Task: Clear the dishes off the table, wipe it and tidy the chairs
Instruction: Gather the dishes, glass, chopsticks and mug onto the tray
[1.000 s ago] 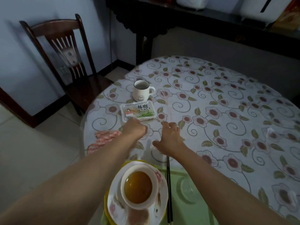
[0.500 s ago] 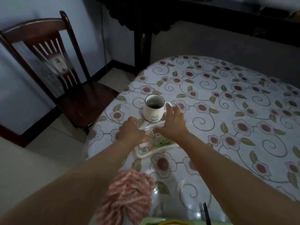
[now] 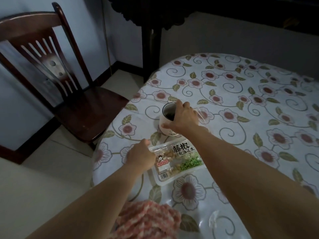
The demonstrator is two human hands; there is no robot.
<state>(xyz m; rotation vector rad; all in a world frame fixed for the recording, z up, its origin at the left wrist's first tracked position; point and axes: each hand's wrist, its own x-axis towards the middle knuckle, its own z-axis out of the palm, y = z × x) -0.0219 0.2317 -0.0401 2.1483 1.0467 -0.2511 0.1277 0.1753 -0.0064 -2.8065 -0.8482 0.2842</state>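
Dishes remain on the round desk (image 3: pixel 241 104) with its flowered cover, in a dim room with pale walls and a tiled floor; a dark wooden chair (image 3: pixel 57 87) stands at its left. Nearest lies a pink knitted cloth (image 3: pixel 148 219). The left hand (image 3: pixel 140 156) has its fingers curled on the snack tray (image 3: pixel 177 161) edge. The right hand (image 3: pixel 183 119) fingers wrap the white mug (image 3: pixel 166 119).
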